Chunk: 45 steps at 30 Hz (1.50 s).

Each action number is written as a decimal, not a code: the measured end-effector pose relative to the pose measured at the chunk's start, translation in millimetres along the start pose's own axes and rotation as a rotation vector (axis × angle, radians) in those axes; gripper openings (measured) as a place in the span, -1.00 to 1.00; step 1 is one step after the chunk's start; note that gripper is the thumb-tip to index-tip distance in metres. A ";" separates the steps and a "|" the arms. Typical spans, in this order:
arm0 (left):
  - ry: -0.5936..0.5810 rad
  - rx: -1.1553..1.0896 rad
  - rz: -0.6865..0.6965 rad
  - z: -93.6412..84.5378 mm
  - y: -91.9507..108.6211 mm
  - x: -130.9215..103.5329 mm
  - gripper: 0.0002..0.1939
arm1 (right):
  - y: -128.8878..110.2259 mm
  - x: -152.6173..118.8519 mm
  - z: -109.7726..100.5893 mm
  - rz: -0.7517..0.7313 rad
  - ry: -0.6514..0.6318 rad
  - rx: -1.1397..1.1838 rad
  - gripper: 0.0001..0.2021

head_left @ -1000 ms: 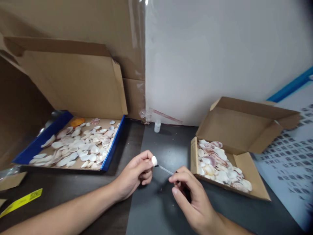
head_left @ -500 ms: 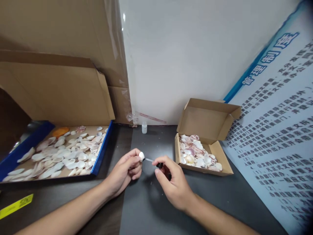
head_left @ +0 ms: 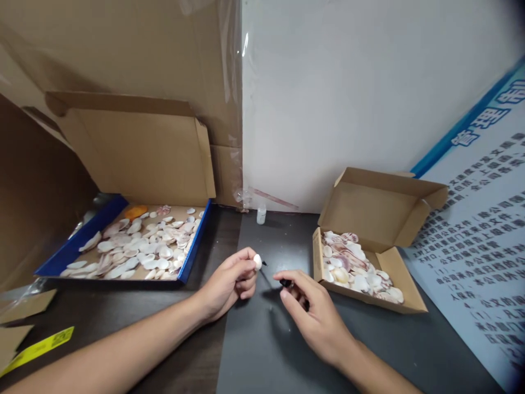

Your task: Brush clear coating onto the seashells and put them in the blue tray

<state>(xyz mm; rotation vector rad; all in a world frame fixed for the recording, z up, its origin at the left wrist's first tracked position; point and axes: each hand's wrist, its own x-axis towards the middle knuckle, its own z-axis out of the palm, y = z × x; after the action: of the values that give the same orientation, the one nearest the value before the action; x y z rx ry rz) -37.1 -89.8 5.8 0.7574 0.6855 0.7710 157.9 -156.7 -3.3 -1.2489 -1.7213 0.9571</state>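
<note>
My left hand (head_left: 232,280) pinches a small white seashell (head_left: 257,262) between thumb and fingertips, above the seam between the dark wood and the grey mat. Facing it from the right, my right hand (head_left: 314,312) is closed round a small brush by its black handle (head_left: 285,283). The brush's thin stem is hard to see against the mat. Its dark tip (head_left: 263,264) is right beside the shell; whether it touches I cannot tell. Behind the hands a small whitish bottle (head_left: 261,214) stands upright near the wall.
A blue-edged cardboard box (head_left: 196,241) at left holds many loose shells, its lid raised. The smaller open box (head_left: 412,279) at right holds more shells. A yellow label (head_left: 41,350) lies front left. A printed poster (head_left: 471,235) stands along the right side.
The camera view has turned left, so everything sits further right in the picture. Both hands keep their grips; the brush's stem, pale before, now looks dark and slants up toward the shell.
</note>
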 end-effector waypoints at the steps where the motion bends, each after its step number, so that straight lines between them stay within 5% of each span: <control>1: -0.003 0.002 -0.002 -0.1 0.1 0.0 -0.82 | 0.1 0.1 -0.3 0.009 -0.002 -0.006 -0.78; 13: 0.012 -0.011 0.000 2.0 2.1 -0.6 -0.85 | -4.5 -2.6 -2.8 -0.113 -0.067 0.004 -0.78; 23: 0.018 0.025 -0.006 3.8 3.7 -0.7 -0.88 | -8.1 -1.3 -5.0 -0.023 -0.157 0.040 -0.79; 45: 0.053 0.033 0.016 6.4 5.5 -1.1 -0.88 | -10.3 -7.6 -6.0 -0.143 -0.088 0.014 -0.71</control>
<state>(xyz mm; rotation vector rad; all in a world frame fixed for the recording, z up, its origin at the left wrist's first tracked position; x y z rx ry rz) -34.7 -90.2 14.0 0.7753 0.7425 0.7987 161.0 -165.7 7.2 -1.0731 -1.8427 0.9496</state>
